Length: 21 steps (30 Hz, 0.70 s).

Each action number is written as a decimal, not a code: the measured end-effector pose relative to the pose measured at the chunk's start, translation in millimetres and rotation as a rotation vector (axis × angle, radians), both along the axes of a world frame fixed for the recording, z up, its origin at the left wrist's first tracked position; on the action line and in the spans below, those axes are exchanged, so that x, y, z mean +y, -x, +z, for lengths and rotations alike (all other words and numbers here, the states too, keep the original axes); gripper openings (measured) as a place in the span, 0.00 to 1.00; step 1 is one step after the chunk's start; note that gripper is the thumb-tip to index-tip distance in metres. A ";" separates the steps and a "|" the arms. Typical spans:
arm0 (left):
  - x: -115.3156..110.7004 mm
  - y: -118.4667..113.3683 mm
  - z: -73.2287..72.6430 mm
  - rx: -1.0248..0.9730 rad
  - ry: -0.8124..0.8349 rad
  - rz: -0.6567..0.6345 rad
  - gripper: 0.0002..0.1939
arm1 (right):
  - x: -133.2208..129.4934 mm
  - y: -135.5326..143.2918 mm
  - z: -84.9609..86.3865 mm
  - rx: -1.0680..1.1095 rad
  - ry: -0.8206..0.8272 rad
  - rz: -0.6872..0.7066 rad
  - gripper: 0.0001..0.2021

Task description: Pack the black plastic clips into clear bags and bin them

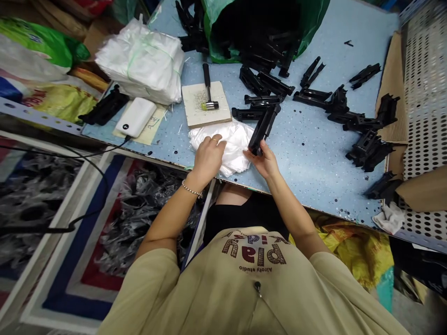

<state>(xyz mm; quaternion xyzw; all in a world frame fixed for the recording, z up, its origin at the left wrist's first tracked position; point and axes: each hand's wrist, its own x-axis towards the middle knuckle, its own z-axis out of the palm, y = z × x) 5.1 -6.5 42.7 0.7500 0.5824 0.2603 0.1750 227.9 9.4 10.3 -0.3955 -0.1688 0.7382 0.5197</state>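
My right hand (266,160) grips the lower end of a long black plastic part (264,130), which tilts up and away from me above the table. Beside it, at the front edge, a loose pile of thin white plastic bags (234,148) lies on the blue tabletop. My left hand (210,157) rests on the left side of that pile, fingers bent and thumb pressed in against the top bag. Just behind the pile, a small hammer (210,103) lies on a pale square board (191,110).
Similar black parts (267,86) spill from a green sack (223,51) and lie along the right side (370,144). A tied bundle of white bags (143,65) and a white power bank (136,116) with a cable are left. Below stands a crate of bagged black parts (136,214).
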 end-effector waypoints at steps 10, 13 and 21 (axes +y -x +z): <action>-13.2 -1.3 -3.7 -0.139 -0.086 -0.283 0.37 | -64.9 -23.6 -5.2 0.407 0.248 0.746 0.29; -42.0 -16.2 -7.4 -0.148 -0.167 -0.488 0.39 | -50.0 -2.5 -9.7 0.259 0.220 0.582 0.24; -110.2 7.7 17.7 -0.164 -0.313 -0.358 0.27 | -84.9 4.1 41.6 -0.461 -0.552 0.735 0.23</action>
